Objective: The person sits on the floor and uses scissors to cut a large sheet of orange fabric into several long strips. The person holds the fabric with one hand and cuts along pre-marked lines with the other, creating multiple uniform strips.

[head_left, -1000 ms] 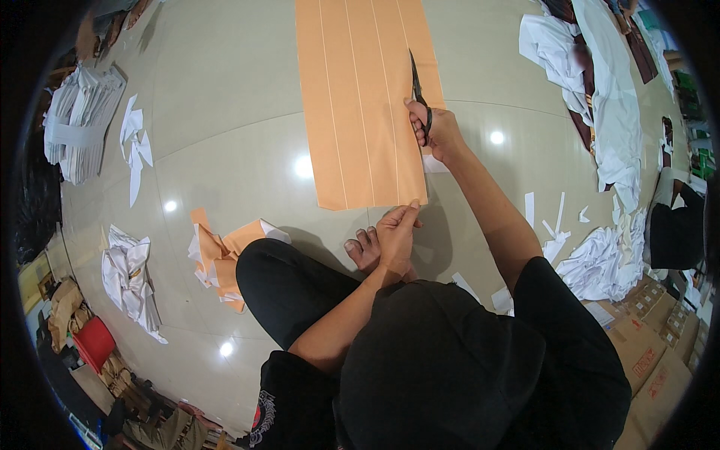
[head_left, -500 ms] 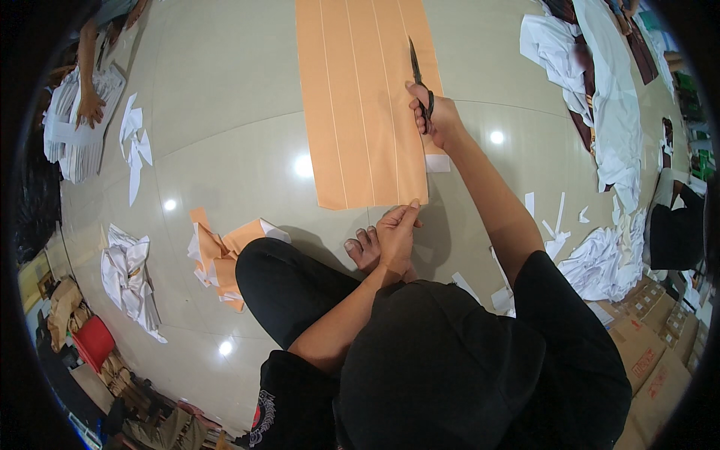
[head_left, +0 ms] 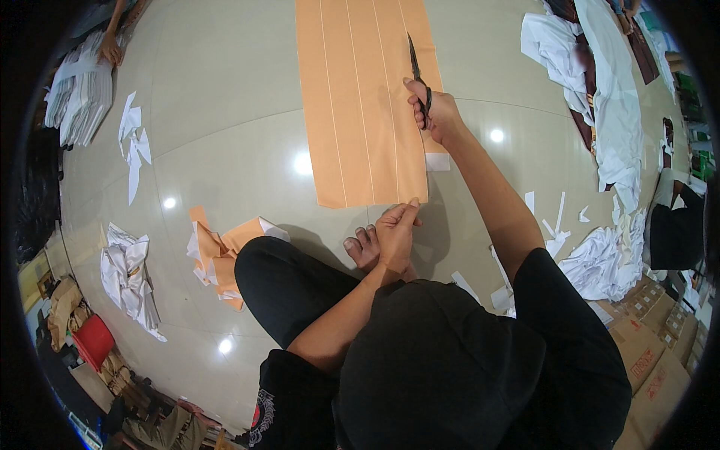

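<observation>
An orange sheet (head_left: 352, 112) with thin white lengthwise lines lies on the floor in front of me. My right hand (head_left: 433, 112) is closed round black scissors (head_left: 417, 64), whose blades point away from me along the sheet's right part, where a cut runs up from the near edge. My left hand (head_left: 399, 225) pinches the sheet's near right corner, its fingers closed on it, above my bare foot (head_left: 361, 249). A white-backed piece (head_left: 437, 162) shows beside the cut.
A co-worker's hand (head_left: 110, 49) is on a white stack (head_left: 75, 105) at far left. Crumpled orange scraps (head_left: 229, 262) and a white bundle (head_left: 126, 270) lie left, white cloth (head_left: 607, 255) and cardboard boxes (head_left: 645, 352) right. Another person's arm (head_left: 626, 19) shows top right.
My right hand and the scissors have moved forward along the sheet, away from me. The co-worker's hand came onto the left stack, then moved upward. My left hand stays put.
</observation>
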{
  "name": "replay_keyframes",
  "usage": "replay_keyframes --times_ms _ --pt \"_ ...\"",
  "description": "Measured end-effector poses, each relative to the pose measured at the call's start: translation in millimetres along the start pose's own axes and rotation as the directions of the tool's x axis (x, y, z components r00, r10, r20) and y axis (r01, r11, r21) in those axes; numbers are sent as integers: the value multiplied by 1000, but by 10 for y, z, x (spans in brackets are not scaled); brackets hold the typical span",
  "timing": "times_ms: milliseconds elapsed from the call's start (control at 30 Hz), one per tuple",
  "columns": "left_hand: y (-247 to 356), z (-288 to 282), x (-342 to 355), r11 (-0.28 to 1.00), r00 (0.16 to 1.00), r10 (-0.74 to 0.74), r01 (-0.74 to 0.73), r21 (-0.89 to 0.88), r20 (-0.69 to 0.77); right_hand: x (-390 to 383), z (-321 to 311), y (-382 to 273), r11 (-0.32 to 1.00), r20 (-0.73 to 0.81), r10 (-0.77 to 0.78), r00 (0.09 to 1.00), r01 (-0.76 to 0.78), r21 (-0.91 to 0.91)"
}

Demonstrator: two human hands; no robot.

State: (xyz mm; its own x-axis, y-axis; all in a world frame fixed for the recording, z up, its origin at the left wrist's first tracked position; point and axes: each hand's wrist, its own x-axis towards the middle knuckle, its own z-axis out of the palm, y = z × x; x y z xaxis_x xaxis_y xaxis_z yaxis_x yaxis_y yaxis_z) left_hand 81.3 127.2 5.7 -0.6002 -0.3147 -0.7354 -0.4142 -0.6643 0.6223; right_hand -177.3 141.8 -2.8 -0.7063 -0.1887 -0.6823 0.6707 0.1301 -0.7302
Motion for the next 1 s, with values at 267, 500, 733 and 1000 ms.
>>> replay_keyframes --times_ms 267,500,733,1000 --pt "54 10 -33 999 1000 -11 11 31 -8 -50 38 -21 1000 -14 -8 1000 8 -5" --pt "2 -19 -6 1000 1000 -2 2 6 6 -37 17 -8 1000 -4 -16 1000 16 16" --pt "7 -28 -9 1000 1000 -9 9 8 14 -8 24 21 1000 -11 -8 1000 8 10" --pt "20 -12 -12 1000 1000 -23 23 -5 6 -11 44 -21 1000 -13 -19 1000 20 18"
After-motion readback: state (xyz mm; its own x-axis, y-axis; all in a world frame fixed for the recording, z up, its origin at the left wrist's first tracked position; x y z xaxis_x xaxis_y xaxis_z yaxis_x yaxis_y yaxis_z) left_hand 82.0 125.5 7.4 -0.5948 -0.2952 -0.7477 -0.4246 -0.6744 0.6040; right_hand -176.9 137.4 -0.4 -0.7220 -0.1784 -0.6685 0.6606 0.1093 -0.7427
